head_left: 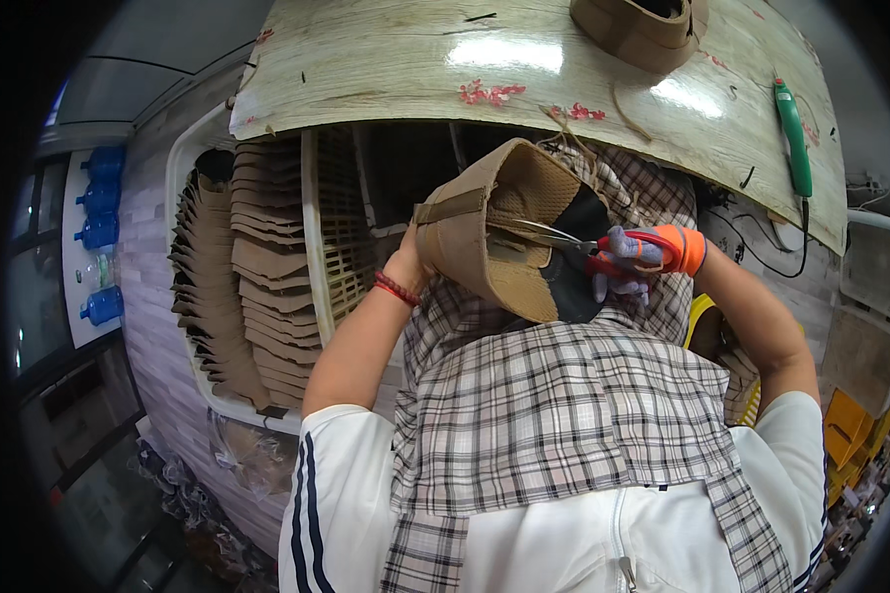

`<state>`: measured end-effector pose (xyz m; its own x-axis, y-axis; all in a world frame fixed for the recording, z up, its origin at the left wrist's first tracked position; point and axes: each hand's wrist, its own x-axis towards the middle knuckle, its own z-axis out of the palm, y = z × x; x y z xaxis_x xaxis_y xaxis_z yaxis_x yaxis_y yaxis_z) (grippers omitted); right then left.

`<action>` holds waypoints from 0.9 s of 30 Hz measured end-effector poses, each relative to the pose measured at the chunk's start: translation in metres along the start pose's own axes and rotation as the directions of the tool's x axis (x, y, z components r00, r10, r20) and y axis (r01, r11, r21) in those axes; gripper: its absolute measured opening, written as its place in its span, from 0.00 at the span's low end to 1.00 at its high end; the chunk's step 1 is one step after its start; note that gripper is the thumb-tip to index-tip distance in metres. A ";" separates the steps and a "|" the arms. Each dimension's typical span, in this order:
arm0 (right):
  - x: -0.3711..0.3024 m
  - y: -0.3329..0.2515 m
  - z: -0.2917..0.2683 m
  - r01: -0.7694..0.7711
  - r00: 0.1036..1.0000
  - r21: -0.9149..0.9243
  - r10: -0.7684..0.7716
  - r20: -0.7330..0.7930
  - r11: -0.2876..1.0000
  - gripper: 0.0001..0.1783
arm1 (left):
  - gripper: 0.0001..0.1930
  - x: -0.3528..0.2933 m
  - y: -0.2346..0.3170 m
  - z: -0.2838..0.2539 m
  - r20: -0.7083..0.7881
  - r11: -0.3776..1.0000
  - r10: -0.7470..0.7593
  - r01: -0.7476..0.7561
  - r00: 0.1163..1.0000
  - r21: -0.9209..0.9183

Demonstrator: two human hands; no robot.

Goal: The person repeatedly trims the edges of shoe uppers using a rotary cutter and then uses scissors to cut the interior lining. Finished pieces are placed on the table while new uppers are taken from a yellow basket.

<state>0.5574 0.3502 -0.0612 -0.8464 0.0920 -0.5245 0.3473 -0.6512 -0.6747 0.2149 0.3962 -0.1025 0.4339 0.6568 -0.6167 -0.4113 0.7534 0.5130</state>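
My left hand (407,263), with a red bracelet at the wrist, grips the left side of a tan, thick fabric band (453,237) bent into an open tube. Its fingers are mostly hidden behind the band. The inside is dimpled, a black panel (576,259) lines the right part, and a strap crosses the outer left side. Gloved in orange and grey, my right hand (643,259) is closed on red-handled scissors (605,254). The blades reach into the tube's opening, slightly apart. The band rests over my lap, on a checked apron (554,405).
A pale table (386,69) with red flower prints lies ahead, bearing another tan band (643,35) and a green corded tool (793,138). On the left, a white bin (183,158) holds stacked tan pieces (267,257). A yellow basket (700,314) stands at my right.
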 end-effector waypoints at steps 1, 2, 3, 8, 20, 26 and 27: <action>-0.001 -0.007 0.000 -0.005 1.000 -0.078 0.003 -0.023 0.997 0.52 | 0.22 -0.003 0.000 0.002 -0.009 1.000 0.004 -0.004 1.000 0.008; -0.001 -0.013 0.001 -0.011 0.999 -0.154 0.004 -0.047 0.988 0.51 | 0.22 -0.003 -0.002 0.002 -0.012 1.000 -0.001 0.001 1.000 -0.006; 0.000 -0.017 0.000 0.071 0.997 -0.179 -0.074 -0.007 0.981 0.49 | 0.21 -0.003 -0.002 0.002 -0.013 1.000 -0.006 0.006 1.000 -0.020; 0.003 -0.012 -0.008 0.004 0.985 -0.416 -0.075 -0.153 0.909 0.37 | 0.25 0.006 -0.013 -0.021 0.050 0.994 0.035 -0.040 0.998 0.106; -0.038 0.031 0.035 0.433 0.790 -0.176 -0.466 -0.399 0.884 0.39 | 0.13 -0.139 0.181 0.151 0.935 -0.934 0.337 -0.087 0.107 0.346; -0.024 0.035 0.038 0.393 0.709 -0.253 -0.467 -0.529 0.884 0.40 | 0.13 -0.040 0.253 0.138 0.812 -1.000 -0.003 -0.006 0.584 0.001; -0.022 0.039 0.037 0.424 0.688 -0.239 -0.482 -0.543 0.874 0.40 | 0.15 -0.027 0.255 0.142 0.692 -0.997 0.053 -0.001 0.720 0.077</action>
<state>0.5743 0.2950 -0.0566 -0.5306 0.7861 -0.3171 0.0409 -0.3500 -0.9359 0.2122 0.5746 0.1296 0.8454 0.5342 -0.0031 0.4718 -0.7493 -0.4647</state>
